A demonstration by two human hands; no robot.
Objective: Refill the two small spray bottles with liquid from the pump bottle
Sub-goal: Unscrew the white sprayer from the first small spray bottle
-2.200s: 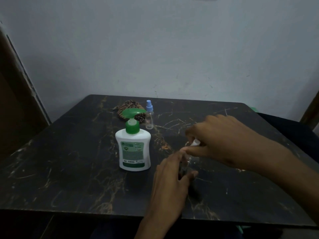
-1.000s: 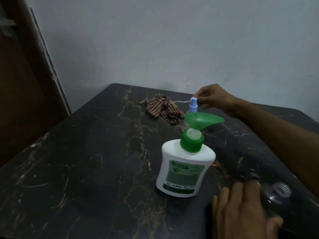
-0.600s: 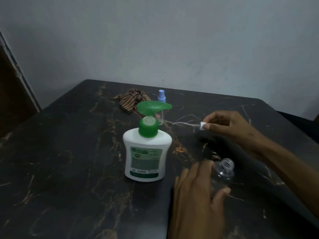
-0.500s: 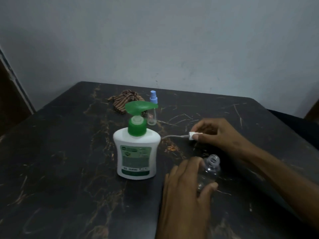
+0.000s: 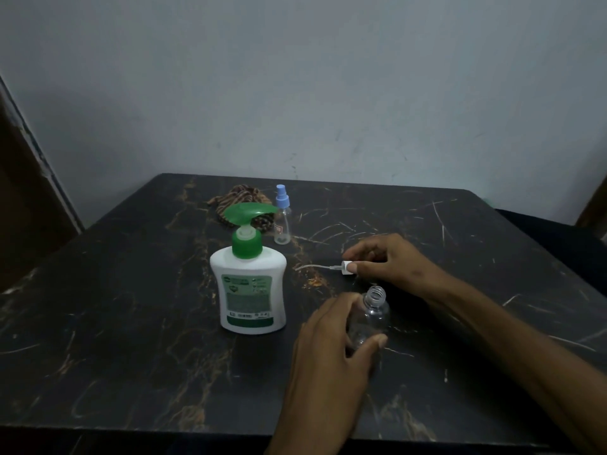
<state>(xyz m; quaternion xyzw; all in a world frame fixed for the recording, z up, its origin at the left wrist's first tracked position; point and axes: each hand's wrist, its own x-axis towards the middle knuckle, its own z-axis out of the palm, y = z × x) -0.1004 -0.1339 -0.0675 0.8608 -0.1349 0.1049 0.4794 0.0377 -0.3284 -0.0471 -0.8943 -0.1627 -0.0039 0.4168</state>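
Observation:
A white pump bottle (image 5: 249,290) with a green pump head stands upright near the middle of the dark table. Behind it stands a small clear spray bottle with a blue cap (image 5: 282,221). My left hand (image 5: 331,353) grips a second clear spray bottle (image 5: 371,320), whose threaded neck is uncapped. Just beyond it my right hand (image 5: 391,261) pinches that bottle's white spray cap (image 5: 346,268) low over the table, its thin dip tube pointing left toward the pump bottle.
A crumpled striped brown cloth (image 5: 241,205) lies behind the pump bottle. The black marble-patterned table (image 5: 131,307) backs onto a pale wall. A brown door frame stands at the left and a dark seat at the far right.
My right hand pulled the white spray cap off the clear bottle, carried it out toward the blue-capped bottle, then drew it back and lowered it near the table. My left hand kept holding the bottle.

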